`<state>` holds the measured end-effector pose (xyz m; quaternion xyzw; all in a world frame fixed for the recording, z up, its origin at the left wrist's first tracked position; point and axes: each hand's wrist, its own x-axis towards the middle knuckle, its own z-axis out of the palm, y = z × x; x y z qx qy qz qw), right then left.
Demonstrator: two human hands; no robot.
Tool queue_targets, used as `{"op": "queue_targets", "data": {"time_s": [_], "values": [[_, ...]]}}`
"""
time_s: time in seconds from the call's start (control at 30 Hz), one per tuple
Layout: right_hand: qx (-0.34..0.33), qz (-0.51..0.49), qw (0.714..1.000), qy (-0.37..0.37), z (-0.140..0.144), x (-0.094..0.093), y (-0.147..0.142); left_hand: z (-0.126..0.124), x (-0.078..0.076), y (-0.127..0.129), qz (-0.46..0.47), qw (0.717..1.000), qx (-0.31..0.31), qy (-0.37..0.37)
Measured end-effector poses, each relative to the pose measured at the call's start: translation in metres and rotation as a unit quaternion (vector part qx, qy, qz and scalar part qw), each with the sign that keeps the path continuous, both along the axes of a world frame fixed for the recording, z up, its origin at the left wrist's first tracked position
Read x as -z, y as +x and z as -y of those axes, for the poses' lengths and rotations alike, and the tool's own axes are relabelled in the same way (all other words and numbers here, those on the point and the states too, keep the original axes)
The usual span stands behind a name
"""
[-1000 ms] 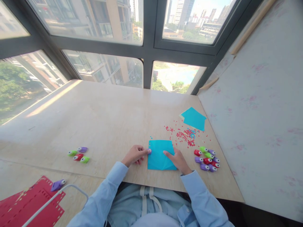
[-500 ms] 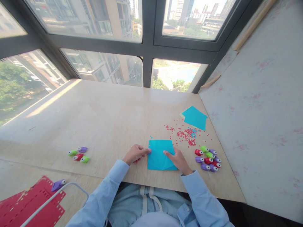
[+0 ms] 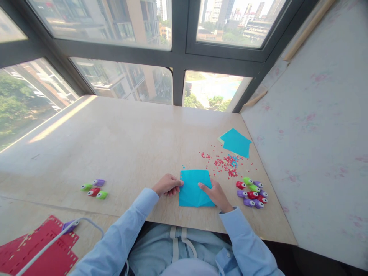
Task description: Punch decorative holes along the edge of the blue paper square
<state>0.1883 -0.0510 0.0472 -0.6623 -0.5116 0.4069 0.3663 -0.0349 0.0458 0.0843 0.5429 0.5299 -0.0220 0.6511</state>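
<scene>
A square sheet of blue paper (image 3: 194,191) lies near the table's front edge, with small punched holes along the upper part of its left edge. My left hand (image 3: 169,184) is closed at that edge, around a small paper punch; only a bit of purple shows by the thumb and the fingers hide the rest. On the right side of the sheet, my right hand (image 3: 215,193) grips the paper, thumb on top and fingers out of sight beneath. Red and blue punched bits (image 3: 227,164) are scattered beyond the sheet.
Several purple, red and green punches (image 3: 252,194) cluster at the right, and a smaller group (image 3: 94,191) sits left. More blue paper (image 3: 237,143) lies at the back right. Red punched sheets (image 3: 47,245), a purple punch (image 3: 69,227) and a white cable (image 3: 48,245) occupy the front left.
The camera view has shifted slightly. My left hand has changed its pose a little at the paper's left edge; my right hand and the sheet stay in place.
</scene>
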Motion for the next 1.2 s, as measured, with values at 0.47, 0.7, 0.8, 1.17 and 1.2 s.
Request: {"op": "queue_targets", "data": {"time_s": [0.47,0.7,0.8,1.17,1.2], "values": [[0.006,-0.007,1.0,-0.008,-0.001,-0.002,-0.001,0.0,0.006,0.002,0.013,1.0,-0.001,0.021],[0.019,0.005,1.0,-0.012,0.0,0.0,-0.001,-0.001,0.007,-0.001,0.012,0.999,0.027,0.045],[0.011,-0.012,1.0,-0.012,0.001,0.0,-0.001,-0.001,0.007,-0.004,0.016,0.998,0.032,0.043],[0.046,-0.006,0.999,0.003,0.003,0.004,-0.004,0.0,0.009,-0.004,0.035,0.999,0.039,0.015],[0.048,-0.006,0.999,0.003,0.004,0.004,-0.004,0.001,0.009,-0.004,0.036,0.998,0.038,0.018]]}}
